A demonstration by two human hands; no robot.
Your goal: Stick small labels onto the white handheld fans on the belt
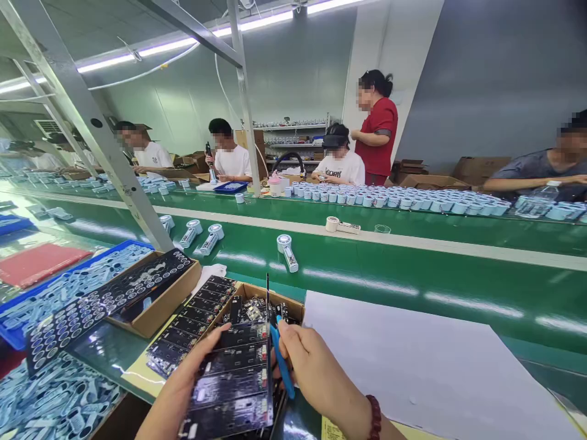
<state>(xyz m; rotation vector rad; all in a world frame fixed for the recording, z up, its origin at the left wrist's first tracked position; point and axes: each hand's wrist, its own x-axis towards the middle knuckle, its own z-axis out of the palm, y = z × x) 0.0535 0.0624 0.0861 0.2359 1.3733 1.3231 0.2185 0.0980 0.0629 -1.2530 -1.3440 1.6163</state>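
Note:
My left hand (183, 376) grips a panel of black circuit boards (233, 382) along its left edge, tilted up before me. My right hand (316, 360) is closed around blue-handled cutting pliers (283, 363), held at the panel's right edge; their jaws are partly hidden. Directly behind the panel stands a cardboard box (297, 310) with loose small circuit boards inside. More black circuit board panels (197, 321) lie stacked to the left of that box.
White sheet (413, 360) lies on the right. Light-blue handheld fan parts (287, 252) sit on the green conveyor (367, 269). At left are a blue tray (13, 333), a cardboard tray (151, 324) and a metal post (123, 165). Several people sit across the line; one stands.

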